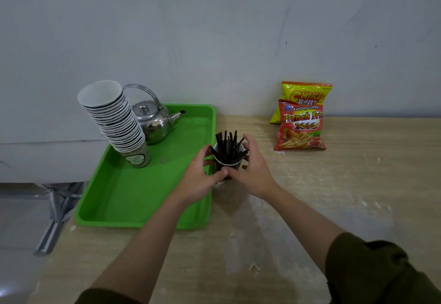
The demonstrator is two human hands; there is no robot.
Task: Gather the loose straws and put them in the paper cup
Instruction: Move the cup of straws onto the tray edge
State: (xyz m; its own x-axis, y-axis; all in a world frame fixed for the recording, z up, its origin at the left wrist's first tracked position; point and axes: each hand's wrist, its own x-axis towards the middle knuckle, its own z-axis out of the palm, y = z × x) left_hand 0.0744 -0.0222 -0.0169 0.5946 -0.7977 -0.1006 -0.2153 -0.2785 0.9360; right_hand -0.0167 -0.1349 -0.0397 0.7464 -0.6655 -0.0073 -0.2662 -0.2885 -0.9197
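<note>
Both hands wrapped round the paper cup (228, 164) in a two-sided grip: left hand (199, 177) curled against the cup's left wall, thumb pressed to its front low down, fingers reaching behind; right hand (253, 170) cupped on the right wall, fingers arched over the rim's far side, thumb meeting the left thumb at the front. Neither hand flat or spread wide, each half closed on the cup and on nothing else

Seen from the head camera: cup upright on the desk (334, 196), just beside the right edge of a green tray (133, 198), apart from it or touching, cannot tell. Dark straws (228, 145) bunched inside the cup, standing up and fanning out above the rim, a couple leaning left and right. No way to tell the straw count

On the tray: a tilted stack of paper cups (114, 117) leaning left, its bottom cup printed with a label, and close behind it a shiny metal kettle (152, 122) with its handle raised and spout pointing right. Further right on the desk, well apart from the cup, two snack bags (301, 117) propped against the pale wall (214, 29), red one in front of yellow one. Dark olive sleeves (372, 270) at the bottom of the view
</note>
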